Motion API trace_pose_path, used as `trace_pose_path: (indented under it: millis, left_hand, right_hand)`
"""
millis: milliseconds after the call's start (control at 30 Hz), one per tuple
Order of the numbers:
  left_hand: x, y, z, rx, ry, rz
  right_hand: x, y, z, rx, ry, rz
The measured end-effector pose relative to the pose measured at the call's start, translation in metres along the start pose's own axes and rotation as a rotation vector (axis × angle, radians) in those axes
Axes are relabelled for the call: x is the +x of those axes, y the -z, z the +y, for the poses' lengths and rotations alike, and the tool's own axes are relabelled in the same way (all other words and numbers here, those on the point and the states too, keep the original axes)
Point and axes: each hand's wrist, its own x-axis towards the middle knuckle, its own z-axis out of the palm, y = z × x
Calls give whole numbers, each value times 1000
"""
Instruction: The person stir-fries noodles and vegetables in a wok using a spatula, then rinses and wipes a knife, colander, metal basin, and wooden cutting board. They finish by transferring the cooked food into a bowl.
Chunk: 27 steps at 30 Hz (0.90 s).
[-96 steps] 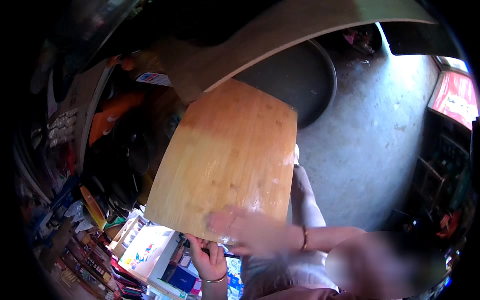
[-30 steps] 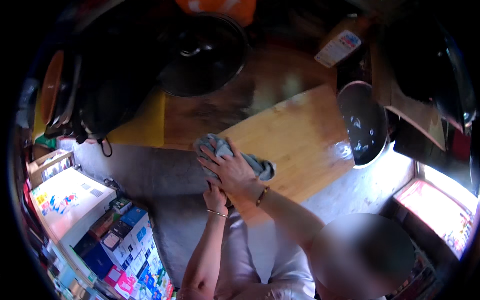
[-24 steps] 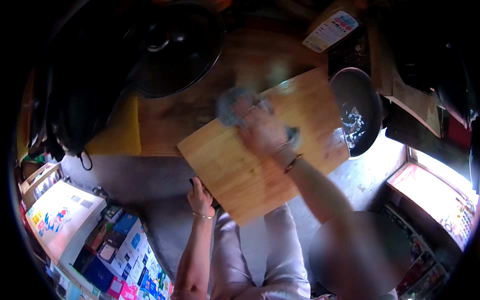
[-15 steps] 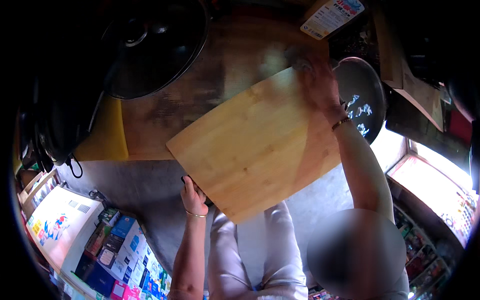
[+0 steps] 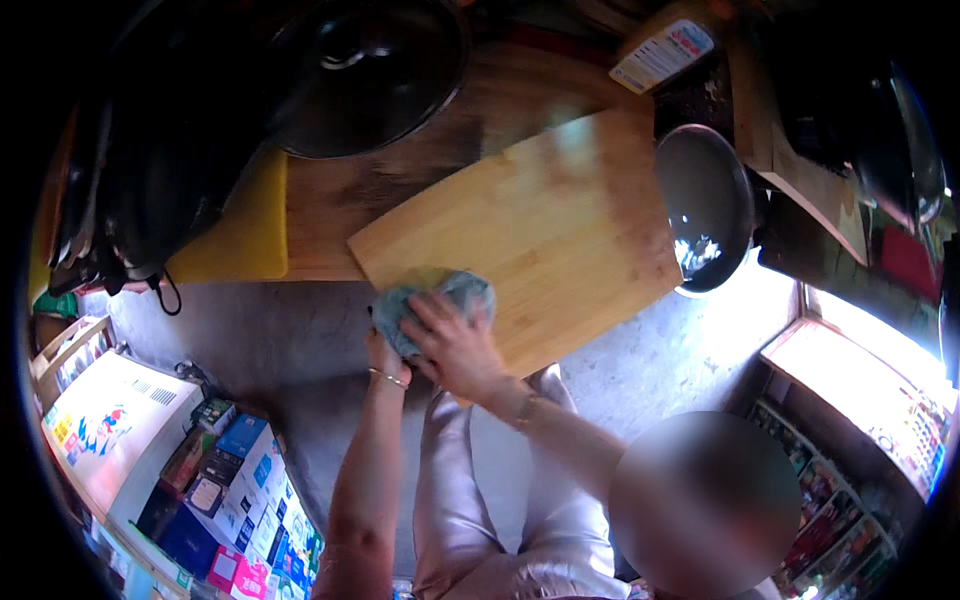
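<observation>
A wooden cutting board (image 5: 560, 230) lies tilted across my front, its near corner jutting over the edge of a wooden worktop (image 5: 330, 215). At the board's near left edge, my left hand (image 5: 388, 355) is closed round the rim, its fingers partly hidden behind the cloth. A grey-green cloth (image 5: 468, 290) is bunched on the left end of the board. My right hand (image 5: 455, 345) presses on this cloth with its fingers curled over it, right beside my left hand.
A round dark basin (image 5: 705, 180) with bright reflections inside stands to the board's right. Behind are a labelled bottle (image 5: 665, 55) and a glass pot lid (image 5: 400, 110). A yellow board (image 5: 250, 225) lies at left. Stacked boxes (image 5: 225, 500) stand lower left.
My right hand has come from the board's far right corner to its near left edge with the cloth. My left hand keeps its hold, and the view has shifted slightly.
</observation>
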Motion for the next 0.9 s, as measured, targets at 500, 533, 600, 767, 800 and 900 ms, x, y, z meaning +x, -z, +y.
trace_pose_path:
  millis: [500, 533, 600, 767, 800, 900]
  left_hand:
    - [-2, 12, 15, 238, 4, -69]
    - [-2, 12, 14, 238, 5, -66]
    - [5, 15, 10, 205, 1, -132]
    - [3, 31, 24, 195, 44, -216]
    - [-6, 21, 24, 160, 109, -182]
    - [-10, 4, 26, 119, 210, -221]
  right_hand:
    - [-30, 99, 262, -302, -132, 219]
    - [-32, 106, 280, -274, -102, 264]
    - [-41, 118, 305, -301, -120, 255]
    - [-40, 119, 222, -162, -47, 456]
    - [-41, 111, 178, -191, -5, 389]
    - [-46, 32, 69, 244, -28, 305]
